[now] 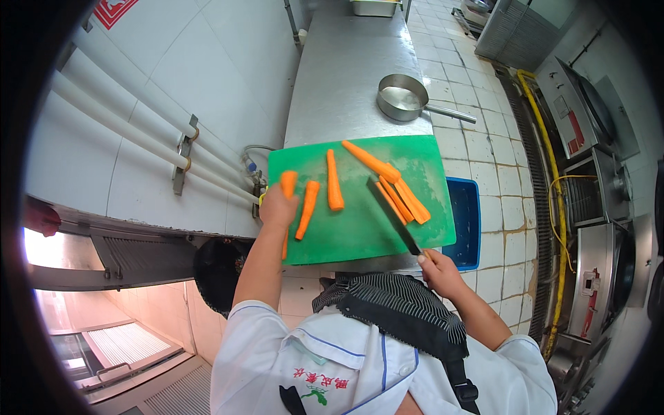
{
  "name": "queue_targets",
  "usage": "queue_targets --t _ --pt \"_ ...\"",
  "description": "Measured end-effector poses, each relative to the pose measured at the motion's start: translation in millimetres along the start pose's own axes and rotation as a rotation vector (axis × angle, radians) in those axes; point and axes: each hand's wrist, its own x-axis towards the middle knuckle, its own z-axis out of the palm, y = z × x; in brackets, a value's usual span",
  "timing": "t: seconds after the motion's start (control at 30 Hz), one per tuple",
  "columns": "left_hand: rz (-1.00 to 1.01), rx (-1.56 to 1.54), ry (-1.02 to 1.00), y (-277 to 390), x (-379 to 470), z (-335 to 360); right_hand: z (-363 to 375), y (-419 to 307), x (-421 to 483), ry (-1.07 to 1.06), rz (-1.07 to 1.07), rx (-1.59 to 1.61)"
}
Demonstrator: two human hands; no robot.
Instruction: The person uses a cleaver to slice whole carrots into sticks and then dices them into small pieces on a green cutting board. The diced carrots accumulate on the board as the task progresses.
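A green cutting board (358, 228) lies before me with several peeled carrots on it. My left hand (278, 206) is closed around a carrot (289, 181) at the board's left edge. Just right of it lies a shorter carrot (308, 209), then another carrot (335, 181). In my right hand (440, 268) is the handle of a kitchen knife (393, 217), its dark blade slanting up and left over the board. Beside the blade are cut carrot pieces (413, 202), with a long carrot (369, 160) touching their upper end.
Beyond the board, a steel saucepan (402, 97) stands on the steel counter (353, 67), its handle pointing right past the edge. A metal container (374, 7) sits at the far end. A blue plastic bin (467, 223) is right of the board, below it. The tiled wall with pipes borders the left.
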Motion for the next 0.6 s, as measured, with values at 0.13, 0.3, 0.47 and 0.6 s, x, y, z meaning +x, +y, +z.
queue_targets --t 0.13,0.3,0.47,0.6 --pt "0.47 -0.19 0.162 44.0 -19.2 -9.3 10.7 5.9 13.2 -0.062 -0.032 0.021" --pt "1.073 -0.107 0.279 110.9 -58.0 38.2 10.8 17.7 18.7 -0.041 0.005 0.17" --pt "1.195 -0.12 0.162 112.5 -94.5 112.3 10.6 15.8 15.9 0.02 0.024 0.2" --pt "1.084 -0.23 0.107 88.5 -99.4 136.8 10.5 13.1 15.6 0.039 0.024 0.136"
